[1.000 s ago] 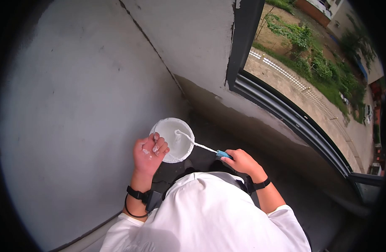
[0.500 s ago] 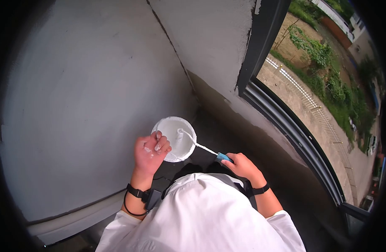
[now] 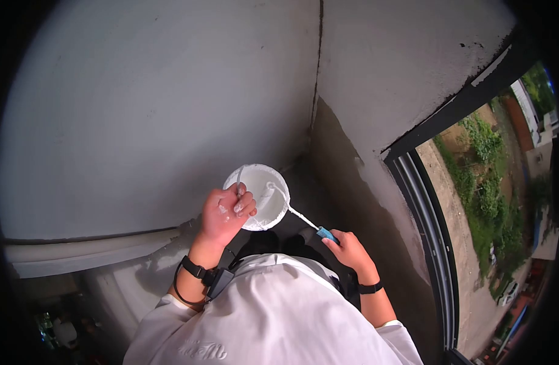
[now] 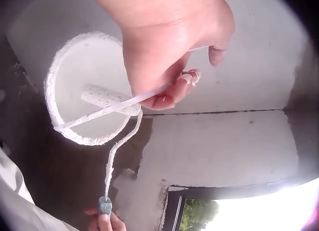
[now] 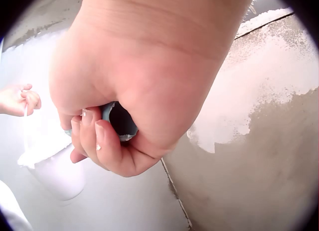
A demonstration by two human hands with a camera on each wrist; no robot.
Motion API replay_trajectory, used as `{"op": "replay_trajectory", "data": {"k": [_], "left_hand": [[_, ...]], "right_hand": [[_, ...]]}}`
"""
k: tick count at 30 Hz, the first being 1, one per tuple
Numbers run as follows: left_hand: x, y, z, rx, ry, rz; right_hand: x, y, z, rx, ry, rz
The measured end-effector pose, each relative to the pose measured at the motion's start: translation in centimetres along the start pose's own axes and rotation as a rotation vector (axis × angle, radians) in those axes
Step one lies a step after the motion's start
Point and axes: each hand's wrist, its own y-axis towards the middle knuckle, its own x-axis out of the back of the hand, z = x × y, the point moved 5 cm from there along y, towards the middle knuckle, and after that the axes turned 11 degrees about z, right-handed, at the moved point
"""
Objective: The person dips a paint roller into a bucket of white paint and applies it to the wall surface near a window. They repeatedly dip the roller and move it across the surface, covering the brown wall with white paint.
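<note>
A white bucket (image 3: 259,170) with a paint-crusted rim hangs in front of the person, its handle (image 4: 84,119) running up into the left hand (image 3: 228,212). The fingers of that hand curl round the handle, and white paint smears the palm and fingertips. A paint roller (image 4: 104,97) lies inside the bucket, its white-coated metal rod (image 4: 110,162) passing out over the rim. To the right of the bucket, the right hand (image 3: 355,252) grips the roller's blue handle (image 3: 325,233). The right wrist view shows those fingers wrapped round the handle's hollow end.
Grey walls meet in a corner (image 3: 316,91) beyond the bucket. On the right, a dark window frame (image 3: 430,237) looks out on greenery and paving far below. The lower wall (image 3: 340,158) is bare and brownish. A pale ledge (image 3: 97,254) runs along the left.
The head view has swung, so the wall corner and window shift right and more ledge shows at left. Both hands keep their holds, with bucket and roller staying together.
</note>
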Motion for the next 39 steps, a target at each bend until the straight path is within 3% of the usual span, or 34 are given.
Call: {"op": "replay_trajectory", "data": {"k": [11,14,16,23,30,33,39], "left_hand": [[4.6,-5.2,-1.3,-0.099,-0.087,-0.076],[6.0,-7.3,-2.4,-0.102,-0.126,-0.070],[6.9,-8.6,-3.2,-0.104,-0.143,0.022],[10.3,-13.3,-5.3,-0.105,-0.224,-0.009],[13.5,-18.1,-6.3,-0.107,-0.225,-0.004],[14.5,-19.2,-6.9,-0.103,-0.234,0.016],[16.8,-21.1,-7.5,-0.121,-0.188,0.024]], "right_hand": [[-4.5,4.1,0.6,-0.006,0.046,0.127],[-4.6,4.9,2.5,-0.018,-0.121,0.114],[-5.3,5.1,3.7,-0.024,-0.141,0.127],[-10.7,5.4,8.7,-0.122,-0.174,0.167],[-15.5,5.9,12.8,-0.045,-0.212,0.145],[-17.2,7.2,13.7,-0.076,-0.345,0.152],[-19.7,8.0,14.8,-0.077,-0.299,0.182]]}}
